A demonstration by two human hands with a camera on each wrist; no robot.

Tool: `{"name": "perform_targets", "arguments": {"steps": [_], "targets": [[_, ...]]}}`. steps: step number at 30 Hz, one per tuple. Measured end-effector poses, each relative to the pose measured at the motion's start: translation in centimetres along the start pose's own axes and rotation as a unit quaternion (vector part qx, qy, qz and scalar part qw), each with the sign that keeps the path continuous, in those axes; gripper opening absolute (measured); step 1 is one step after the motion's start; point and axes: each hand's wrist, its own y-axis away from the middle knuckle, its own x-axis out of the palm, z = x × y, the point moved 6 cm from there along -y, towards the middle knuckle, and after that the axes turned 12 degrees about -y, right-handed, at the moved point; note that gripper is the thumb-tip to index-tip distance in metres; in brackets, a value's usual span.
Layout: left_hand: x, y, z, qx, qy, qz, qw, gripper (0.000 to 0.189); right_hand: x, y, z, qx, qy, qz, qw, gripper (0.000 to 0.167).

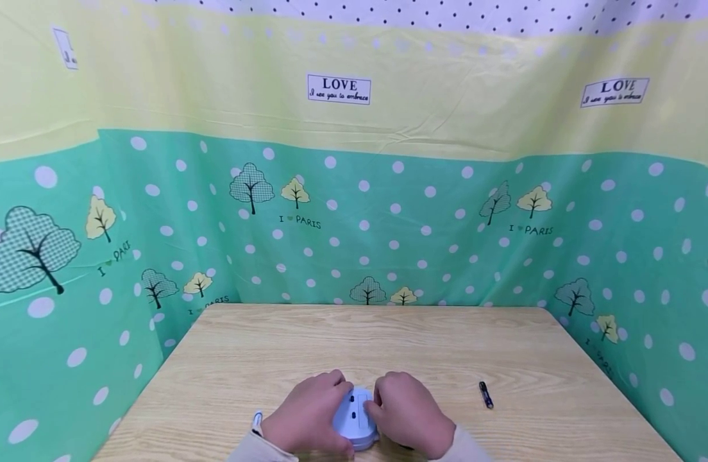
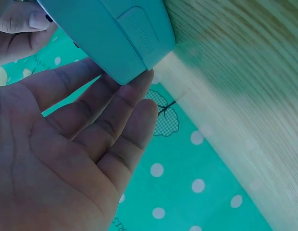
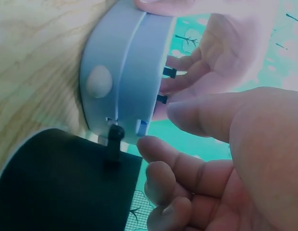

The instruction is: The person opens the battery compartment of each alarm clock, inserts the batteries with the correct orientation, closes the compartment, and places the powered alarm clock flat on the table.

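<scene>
A light-blue rounded plastic device [image 1: 354, 423] sits on the table, two small black studs standing up from its top beside a raised panel. Its side wall fills the top of the left wrist view, showing embossed lettering. My left hand [image 1: 313, 410] grips it from the left, fingers at the far edge and thumb at the near edge. From the right, my right hand [image 1: 408, 407] holds the other side, thumb at the top face and index fingertip by the edge, the other fingers curled. A black flap [image 3: 67, 178] joins the device beside a small hook-like black catch [image 3: 115, 137].
The wood-grain table [image 1: 273, 340] carries a small dark pen-like thing [image 1: 485, 394] to the right of my hands. A patterned green and yellow curtain [image 1: 388, 212] hangs around its back and sides.
</scene>
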Motion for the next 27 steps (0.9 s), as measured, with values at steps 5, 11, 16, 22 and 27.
{"name": "perform_targets", "arguments": {"steps": [5,11,16,22,27], "targets": [[0.2,-0.1,0.0,-0.002,0.002,0.004,1.0000,0.102,0.4,-0.1,-0.2,0.010,-0.006,0.004,0.9999,0.033],[0.3,-0.2,0.1,-0.002,0.004,0.005,1.0000,0.102,0.6,-0.1,0.0,0.010,-0.002,0.000,0.9999,0.037],[0.2,-0.1,0.1,-0.003,0.002,0.005,1.0000,0.100,0.8,-0.1,0.1,0.005,0.002,-0.008,0.9999,0.040],[0.2,-0.2,0.1,-0.002,0.005,0.012,0.9999,0.100,1.3,-0.1,0.1,0.011,0.020,-0.012,0.9997,0.044],[0.2,-0.2,0.1,-0.002,0.005,0.012,0.9999,0.100,1.6,-0.2,0.3,0.009,0.065,-0.025,0.9975,0.044]]}}
